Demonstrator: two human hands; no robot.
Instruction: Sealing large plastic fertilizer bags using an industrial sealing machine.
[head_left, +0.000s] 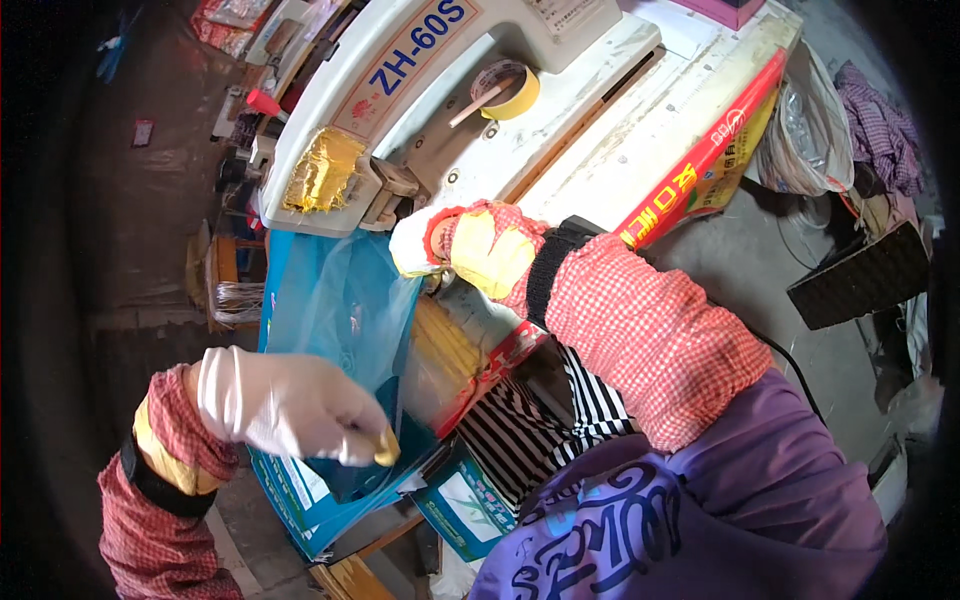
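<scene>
The blue plastic bag [345, 310] hung between the two hands, its long axis running from the machine head down toward the person's lap. The right hand [470, 245], in a white glove under a yellow and red-checked cuff, pinched the bag's upper edge just beside the sealing machine [420, 90]; this hand lay nearer the machine's mouth. The left hand [290, 400], in a white glove, was closed on the bag's lower end, its fingertips gripping a small yellow piece whose nature could not be determined. The bag was stretched taut and tilted, its top touching the area under the gold foil-wrapped block [322, 170]. A roll of yellow tape [512, 90] rested on the machine bed, well apart from both hands. A long red carton [700, 155] lay along the bed's right side. Printed packages [465, 505] lay below the bag, near the left hand.
</scene>
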